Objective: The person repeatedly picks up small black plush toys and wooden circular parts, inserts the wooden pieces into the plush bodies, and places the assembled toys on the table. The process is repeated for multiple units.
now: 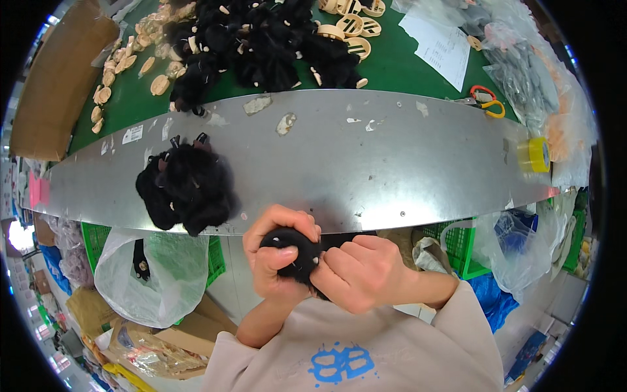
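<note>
Close to my chest, by the table's near edge, both hands are closed on a small black plush toy (289,239). My left hand (266,261) wraps round it, thumb pressed over its front. My right hand (356,273) grips its other side with bent fingers, hiding that part. Small pale bits show on the black plush. On the metal tabletop (313,157), left of my hands, lies a clump of similar black plush toys (189,186) with brownish and shiny black parts on top.
Farther off, a heap of black plush toys (261,46) and round cream plastic pieces (351,26) lie on a green surface (398,72). Scissors (488,101) and yellow tape (539,155) sit at right. A plastic-lined green crate (153,281) stands below left.
</note>
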A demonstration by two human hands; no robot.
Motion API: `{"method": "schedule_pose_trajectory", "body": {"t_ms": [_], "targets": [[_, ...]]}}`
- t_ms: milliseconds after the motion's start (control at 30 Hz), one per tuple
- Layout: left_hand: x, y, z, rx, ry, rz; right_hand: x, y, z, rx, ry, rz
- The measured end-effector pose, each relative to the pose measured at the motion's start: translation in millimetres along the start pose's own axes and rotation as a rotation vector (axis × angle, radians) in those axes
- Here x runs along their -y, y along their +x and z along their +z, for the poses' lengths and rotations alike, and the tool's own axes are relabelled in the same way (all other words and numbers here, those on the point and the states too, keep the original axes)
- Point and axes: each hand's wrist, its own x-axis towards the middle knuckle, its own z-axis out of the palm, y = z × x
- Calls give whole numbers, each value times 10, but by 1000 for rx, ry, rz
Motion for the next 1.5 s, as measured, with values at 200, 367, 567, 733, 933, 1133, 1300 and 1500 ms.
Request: {"method": "schedule_pose_trajectory", "body": {"t_ms": [200, 367, 567, 733, 933, 1133, 1300, 1500], "targets": [[31, 105, -46, 122, 119, 40, 4, 53, 19, -271, 207, 234], [154, 115, -65, 60, 210, 101, 147, 163, 65, -406, 422, 563], [187, 37, -12, -61, 561, 260, 77, 115, 43, -248, 774, 758], [131, 47, 9, 20, 727, 275, -24, -7, 131, -194, 896, 782], [180, 21, 79, -131, 309, 105, -30, 73, 187, -268, 638, 605], [180, -11, -118, 116, 405, 145, -138, -68, 226, -191, 424, 568], [-60, -113, -188, 206, 341, -31, -268, -113, 49, 14, 974, 808], [-72, -70, -312, 145, 288, -120, -435, 33, 64, 91, 626, 453]]}}
